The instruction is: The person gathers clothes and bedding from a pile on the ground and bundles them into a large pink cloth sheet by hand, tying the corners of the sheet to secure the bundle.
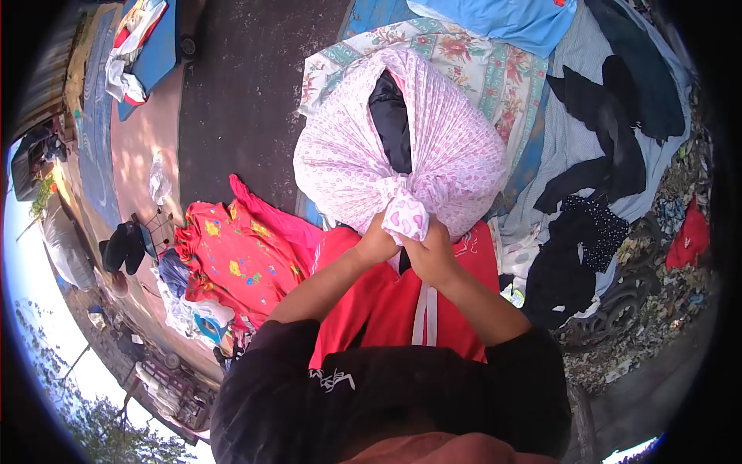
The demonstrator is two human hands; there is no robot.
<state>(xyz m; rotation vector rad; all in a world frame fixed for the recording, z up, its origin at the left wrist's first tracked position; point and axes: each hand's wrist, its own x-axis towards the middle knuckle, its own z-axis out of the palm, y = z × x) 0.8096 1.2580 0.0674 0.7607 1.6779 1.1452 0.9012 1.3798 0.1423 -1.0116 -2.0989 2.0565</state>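
Observation:
A large round bundle made of a white sheet with pink hearts (464, 139) sits in front of me, gathered and knotted on its near side. Dark cloth (389, 127) shows through the gap at its top. My left hand (377, 240) is closed on the left side of the sheet's loose knotted end (406, 219). From the right, my right hand (433, 251) grips that same end, the two hands nearly touching. Some fingers are hidden behind the cloth. Red clothing with a white drawstring (371, 301) lies below my forearms.
A floral cloth (479, 66) lies behind the bundle, with a light blue cloth (510, 23) beyond. Red flowered clothing (239, 255) is on the left. Black garments (603, 147) lie on the right, near littered ground (634, 340). A blue board (151, 62) stands far left.

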